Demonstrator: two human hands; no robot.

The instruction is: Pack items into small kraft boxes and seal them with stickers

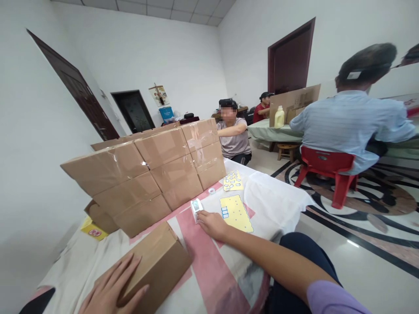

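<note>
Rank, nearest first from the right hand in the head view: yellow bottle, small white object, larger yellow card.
1. Small white object: touched by the right hand.
2. Larger yellow card: right of the hand.
3. Yellow bottle: on the distant green-covered table.

We face matt cardboard, creased cloth and polished shine
At seven o'clock we see a matt cardboard box (160, 266); at nine, stacked cardboard boxes (173, 174) with glossy clear tape (115, 160); at six, wrinkled cloth (207, 261) and a smooth, plastic-looking white item (197, 206); at five, a paper-like yellow sheet (236, 213); at three, a smooth red plastic chair (324, 160); at four, our glossy, stone-like floor (369, 237)
</note>
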